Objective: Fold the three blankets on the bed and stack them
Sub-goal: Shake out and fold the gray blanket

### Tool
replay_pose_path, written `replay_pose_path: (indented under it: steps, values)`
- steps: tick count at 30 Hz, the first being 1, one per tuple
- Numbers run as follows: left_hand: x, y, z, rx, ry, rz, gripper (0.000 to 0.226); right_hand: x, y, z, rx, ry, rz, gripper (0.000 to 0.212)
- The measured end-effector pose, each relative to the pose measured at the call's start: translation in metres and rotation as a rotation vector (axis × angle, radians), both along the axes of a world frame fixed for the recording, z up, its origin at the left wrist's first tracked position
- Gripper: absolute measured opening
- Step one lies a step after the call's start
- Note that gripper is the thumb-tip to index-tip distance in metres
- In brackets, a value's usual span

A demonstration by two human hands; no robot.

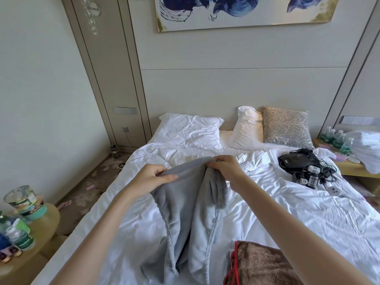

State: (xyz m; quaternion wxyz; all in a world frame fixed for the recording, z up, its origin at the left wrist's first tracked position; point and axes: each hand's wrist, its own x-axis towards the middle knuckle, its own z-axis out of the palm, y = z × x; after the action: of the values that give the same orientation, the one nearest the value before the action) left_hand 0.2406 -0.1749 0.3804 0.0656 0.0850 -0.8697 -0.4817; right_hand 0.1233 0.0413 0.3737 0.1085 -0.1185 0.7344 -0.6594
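A grey fleece blanket [185,212] hangs in long folds above the white bed [298,212], its lower end trailing to the near edge. My left hand [152,175] pinches its top edge on the left. Close beside it, my right hand [225,168] grips the same top edge, fingers curled over the cloth. A brown blanket with red trim [261,264] lies folded at the bottom right of the bed, partly behind my right forearm. No third blanket can be made out.
Black electronics with tangled cables [304,167] lie on the bed's right side. White pillows [191,130] and a patterned cushion [286,128] sit at the headboard. A round side table with bottles [22,233] stands at the left, a nightstand with bottles [337,140] at the right.
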Motion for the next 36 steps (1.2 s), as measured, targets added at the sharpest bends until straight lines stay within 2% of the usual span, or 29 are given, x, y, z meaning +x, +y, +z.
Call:
replay_pose_path:
  steps: [3,6,8,10,12,14,16,18,21,23,26,27,31,34,36]
  values:
    - [-0.005,0.012,0.001,0.155,0.061,0.090,0.041,0.004,-0.002,0.001,-0.113,-0.044,-0.048,0.020]
    - [-0.012,0.032,0.006,0.399,0.127,0.129,0.042,0.012,-0.006,0.012,-0.249,-0.082,0.110,0.015]
    - [-0.015,0.043,0.010,0.584,0.129,0.091,0.035,0.017,-0.006,0.021,-0.329,-0.086,0.235,0.026]
    - [-0.018,0.049,0.014,0.721,0.119,0.046,0.037,0.022,-0.003,0.029,-0.362,-0.022,0.333,0.043]
    - [-0.019,0.052,0.017,0.797,0.127,0.004,0.036,0.027,-0.001,0.034,-0.275,0.172,0.334,0.051]
    - [-0.021,0.055,0.018,0.834,0.131,-0.026,0.030,0.030,-0.003,0.036,-0.033,0.454,0.232,0.049]
    - [-0.023,0.060,0.018,0.815,0.137,-0.031,0.023,0.030,-0.007,0.035,0.205,0.659,0.128,0.038]
    - [-0.023,0.063,0.017,0.794,0.145,-0.015,0.018,0.030,-0.008,0.033,0.381,0.778,-0.003,0.023]
    - [-0.024,0.062,0.015,0.785,0.144,0.028,0.015,0.028,-0.006,0.029,0.471,0.927,-0.143,0.021]
    - [-0.023,0.060,0.014,0.814,0.132,-0.023,0.023,0.026,-0.006,0.027,0.466,0.978,-0.154,0.025]
    - [-0.019,0.060,0.013,0.773,0.131,-0.201,0.049,0.024,-0.005,0.027,0.422,0.950,-0.162,0.025]
    - [-0.018,0.061,0.013,0.728,0.139,-0.218,0.050,0.022,-0.006,0.027,0.408,0.915,-0.145,0.029]
    - [-0.020,0.059,0.015,0.478,0.166,-0.102,0.031,0.014,-0.008,0.028,0.326,0.655,0.005,0.049]
    - [-0.025,0.052,0.020,0.312,0.184,-0.021,0.037,0.004,0.003,0.024,0.155,0.438,0.181,0.042]
    - [-0.027,0.047,0.025,0.218,0.244,0.057,0.038,0.000,0.013,0.013,0.163,0.329,0.311,0.034]
